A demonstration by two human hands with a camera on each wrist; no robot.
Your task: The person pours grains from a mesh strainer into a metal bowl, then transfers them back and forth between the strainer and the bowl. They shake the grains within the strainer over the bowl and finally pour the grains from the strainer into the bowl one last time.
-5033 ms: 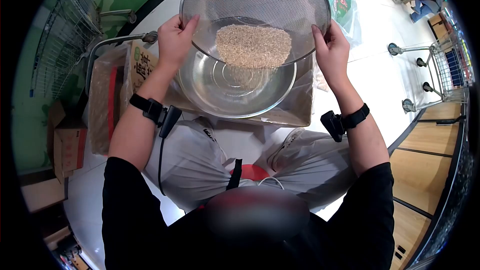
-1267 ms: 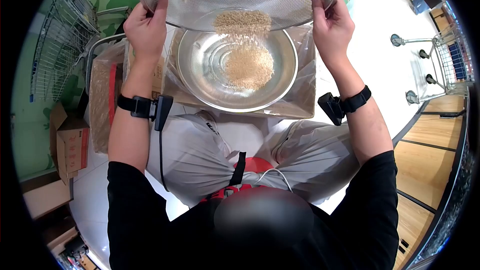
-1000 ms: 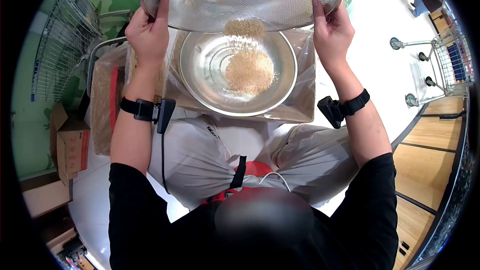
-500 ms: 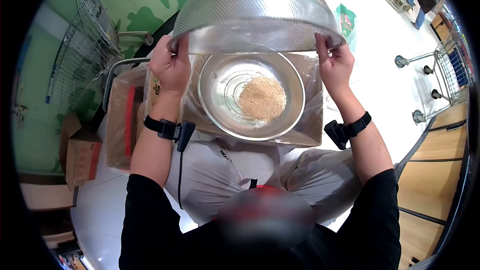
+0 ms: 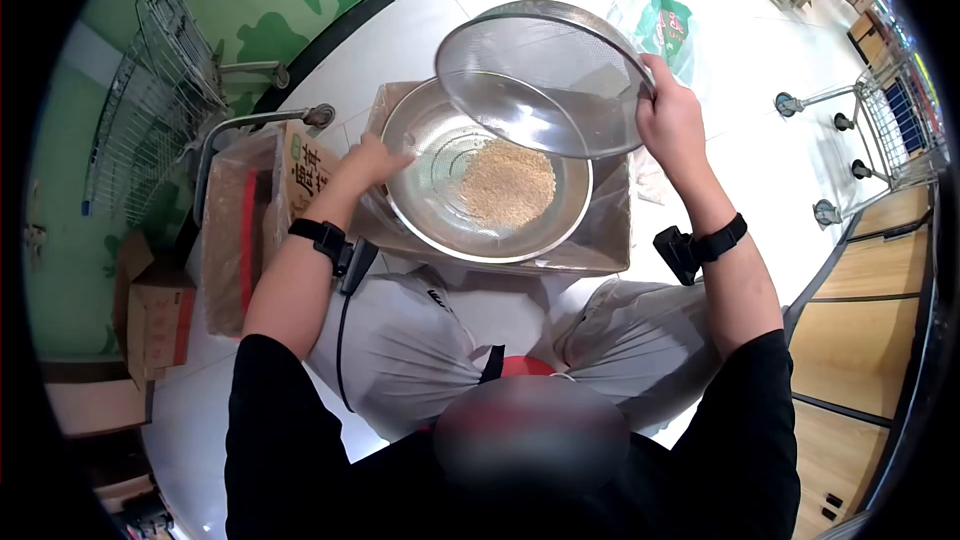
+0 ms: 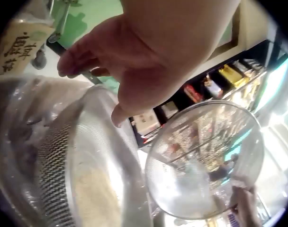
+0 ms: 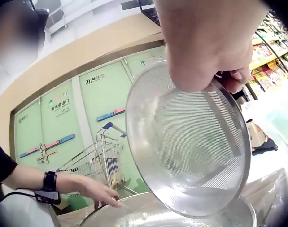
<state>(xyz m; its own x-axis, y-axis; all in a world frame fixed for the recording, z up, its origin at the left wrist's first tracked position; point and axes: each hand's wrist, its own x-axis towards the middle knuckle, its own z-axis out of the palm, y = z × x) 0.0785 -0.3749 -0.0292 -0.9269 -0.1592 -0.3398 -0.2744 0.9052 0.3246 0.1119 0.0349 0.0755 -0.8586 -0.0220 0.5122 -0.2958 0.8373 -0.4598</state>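
My right hand (image 5: 672, 123) grips the rim of a round wire-mesh sieve (image 5: 545, 65), which hangs tilted over the back right of a wider metal colander (image 5: 440, 243). The right wrist view shows the sieve's mesh (image 7: 191, 137) with no heap of grain on it. A pile of small tan grains (image 5: 510, 185) lies on the colander's floor. Beside the colander's left rim is my left hand (image 5: 373, 162), holding nothing. In the left wrist view that hand (image 6: 134, 61) has its fingers loosely extended above the colander's mesh wall (image 6: 54, 165).
Beneath the colander stands a plastic-lined cardboard box (image 5: 612, 225). Another lined carton (image 5: 225, 270) is at the left, with a wire shopping cart (image 5: 150, 120) behind. A green bag (image 5: 665, 28) sits at the back right. Far right are another cart (image 5: 890, 130) and wooden cabinets (image 5: 860, 310).
The grains have slid from the sieve into the colander. My left hand has let go of the sieve and moved down to the colander's left rim; my right hand has lowered the sieve and turned it.
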